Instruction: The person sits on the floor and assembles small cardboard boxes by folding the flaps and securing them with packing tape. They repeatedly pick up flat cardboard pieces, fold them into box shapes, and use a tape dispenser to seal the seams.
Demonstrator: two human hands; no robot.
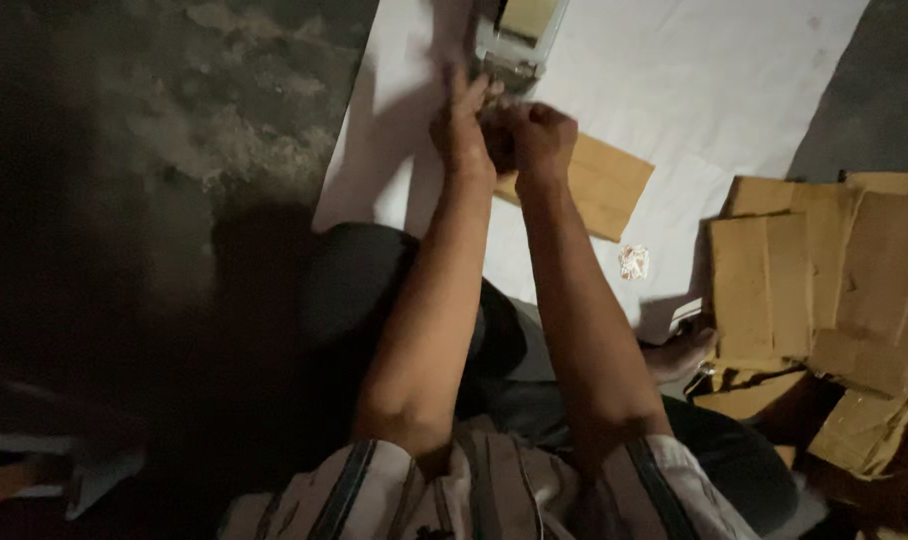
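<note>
Near the top centre of the frame the two hands meet over a white sheet (734, 90) spread on the floor. The left hand (461, 125) has its fingers stretched upward and lies against the right hand (534, 135), which is curled into a fist. Something small and dark sits between them, but the light is too dim to tell what it is or how it is gripped.

Just above the hands, touching the left fingertips, stands a small clear box-like container (519, 35) with a tan piece inside. It looks like thin rigid plastic or glass, so it is probably light, stiff and somewhat slippery, and could crack if squeezed. Its side walls near the base look like the safest place to hold it.

Directly under and to the right of the hands lies a flat cardboard piece (604, 185) on the sheet. It appears light and stiff but bendable, and is best taken by an edge. A small crumpled white scrap (633, 262) lies near it, lower right.

At the right edge of the frame a loose pile of cardboard pieces (824, 290) rests partly off the sheet, well apart from the hands. The rough dark floor (224, 90) fills the upper left.
</note>
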